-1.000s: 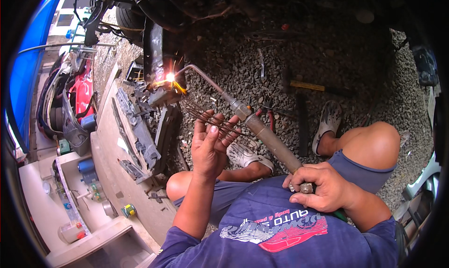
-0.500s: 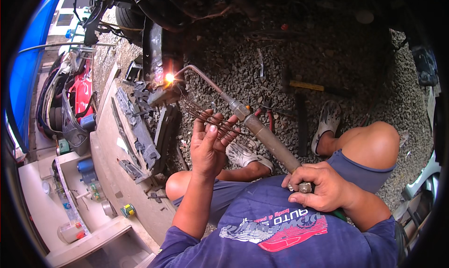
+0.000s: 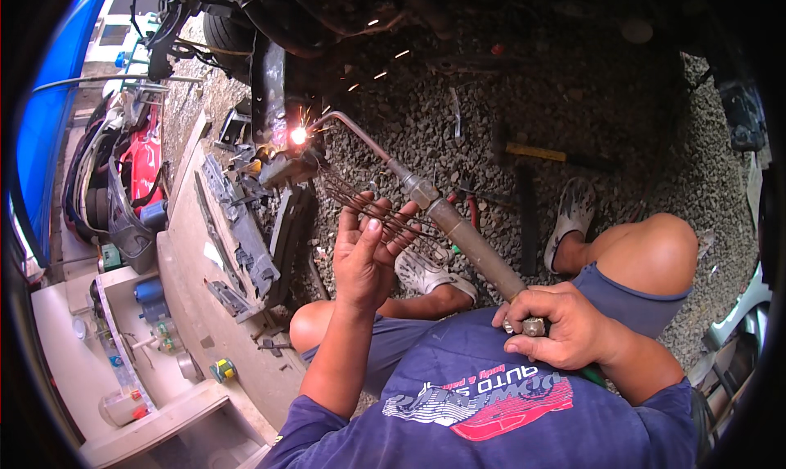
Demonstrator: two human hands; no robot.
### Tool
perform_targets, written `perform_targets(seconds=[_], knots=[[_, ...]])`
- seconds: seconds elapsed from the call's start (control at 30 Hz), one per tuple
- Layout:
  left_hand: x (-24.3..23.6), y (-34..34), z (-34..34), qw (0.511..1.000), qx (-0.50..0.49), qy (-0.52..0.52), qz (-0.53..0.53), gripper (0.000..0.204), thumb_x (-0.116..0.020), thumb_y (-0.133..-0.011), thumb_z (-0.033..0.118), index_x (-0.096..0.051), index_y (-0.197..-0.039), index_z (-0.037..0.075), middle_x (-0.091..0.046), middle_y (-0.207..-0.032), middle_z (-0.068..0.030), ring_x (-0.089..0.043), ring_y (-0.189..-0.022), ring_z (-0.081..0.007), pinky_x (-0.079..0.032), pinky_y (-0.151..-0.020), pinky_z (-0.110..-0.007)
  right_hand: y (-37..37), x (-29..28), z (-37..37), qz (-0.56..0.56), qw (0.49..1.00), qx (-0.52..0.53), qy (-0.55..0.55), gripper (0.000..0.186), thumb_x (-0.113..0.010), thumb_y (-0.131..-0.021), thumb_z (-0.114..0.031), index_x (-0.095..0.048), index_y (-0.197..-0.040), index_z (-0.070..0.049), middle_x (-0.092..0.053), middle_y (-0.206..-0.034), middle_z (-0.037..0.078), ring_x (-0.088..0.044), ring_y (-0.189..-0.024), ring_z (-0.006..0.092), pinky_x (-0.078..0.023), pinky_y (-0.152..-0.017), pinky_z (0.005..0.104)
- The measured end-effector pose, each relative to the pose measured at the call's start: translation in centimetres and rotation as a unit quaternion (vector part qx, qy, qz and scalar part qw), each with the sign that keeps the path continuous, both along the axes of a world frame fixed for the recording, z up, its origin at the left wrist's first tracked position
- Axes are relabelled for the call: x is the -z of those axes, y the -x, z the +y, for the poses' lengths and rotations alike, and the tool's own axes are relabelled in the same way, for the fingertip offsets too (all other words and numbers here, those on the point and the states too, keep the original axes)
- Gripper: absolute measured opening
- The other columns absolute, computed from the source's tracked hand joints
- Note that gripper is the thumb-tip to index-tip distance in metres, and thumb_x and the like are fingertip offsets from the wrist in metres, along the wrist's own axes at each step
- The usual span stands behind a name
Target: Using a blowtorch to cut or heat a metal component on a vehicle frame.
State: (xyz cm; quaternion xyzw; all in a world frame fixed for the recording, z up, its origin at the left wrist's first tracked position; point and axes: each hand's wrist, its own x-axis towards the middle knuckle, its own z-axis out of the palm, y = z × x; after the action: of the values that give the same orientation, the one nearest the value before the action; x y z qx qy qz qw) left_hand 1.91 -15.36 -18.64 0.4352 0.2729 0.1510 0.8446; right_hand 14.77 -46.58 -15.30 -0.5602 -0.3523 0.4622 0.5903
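Note:
My right hand (image 3: pixel 557 326) is closed round the valve end of a gas welding torch (image 3: pixel 471 235), a brownish metal tube with a bent tip. That tip points at a metal car part (image 3: pixel 270 100), where a bright glow with sparks (image 3: pixel 299 135) burns at the lower edge. Between the fingers and thumb of my left hand (image 3: pixel 370 248) is a looped bundle of thin wire (image 3: pixel 381 211). The wire's far ends reach up toward the glow, whose glare hides exactly where they touch.
Dark vehicle parts (image 3: pixel 327 14) hang above the gravel. Broken grey plastic pieces (image 3: pixel 237 223) lie on a board (image 3: pixel 184 248) at left, near a white tray (image 3: pixel 61 326). Pliers with red handles (image 3: pixel 472 211) and a yellow-handled tool (image 3: pixel 536 151) rest on the gravel.
Sparks now fly from the glow, some toward the upper right. Both hands, the torch and the wire stay nearly in place.

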Motion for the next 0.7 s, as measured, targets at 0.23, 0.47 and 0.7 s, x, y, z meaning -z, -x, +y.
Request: perform_targets(seconds=[0.23, 0.47, 0.7], knots=[[0.0, -0.3, -0.4, 1.0, -0.002, -0.006, 0.008, 0.052, -0.07, -0.111, 0.016, -0.047, -0.156, 0.007, -0.064, -0.143, -0.0113, -0.068, -0.135, -0.0366, -0.061, -0.111, -0.06, -0.4, -0.2, -0.3, 0.001, 1.0, -0.02, 0.016, 0.022, -0.089, -0.094, -0.015, -0.073, -0.106, -0.004, -0.079, -0.102, 0.011, -0.078, -0.093, 0.0273, -0.061, -0.085, 0.0373], [0.3, 1.9, -0.5, 0.976, -0.027, -0.188, 0.103, 0.055, -0.06, -0.115, 0.014, -0.042, -0.166, 0.002, -0.064, -0.142, -0.0145, -0.077, -0.116, -0.0315, -0.067, -0.097, -0.046, -1.0, -1.4, -0.8, -0.023, 1.0, -0.003, -0.004, 0.023, -0.09, -0.092, -0.013, -0.071, -0.101, -0.004, -0.079, -0.102, 0.015, -0.081, -0.1, 0.0295, -0.063, -0.087, 0.0379], [0.1, 4.9, 0.6, 0.927, -0.062, -0.316, 0.191, 0.05, -0.053, -0.116, 0.013, -0.05, -0.165, 0.0, -0.073, -0.101, -0.0073, -0.071, -0.079, -0.0093, -0.054, -0.067, -0.026, -5.1, -6.3, -1.9, -0.11, 0.993, 0.033, 0.02, 0.025, -0.093, -0.087, -0.008, -0.07, -0.095, -0.003, -0.076, -0.091, 0.015, -0.082, -0.103, 0.0297, -0.062, -0.079, 0.038]])
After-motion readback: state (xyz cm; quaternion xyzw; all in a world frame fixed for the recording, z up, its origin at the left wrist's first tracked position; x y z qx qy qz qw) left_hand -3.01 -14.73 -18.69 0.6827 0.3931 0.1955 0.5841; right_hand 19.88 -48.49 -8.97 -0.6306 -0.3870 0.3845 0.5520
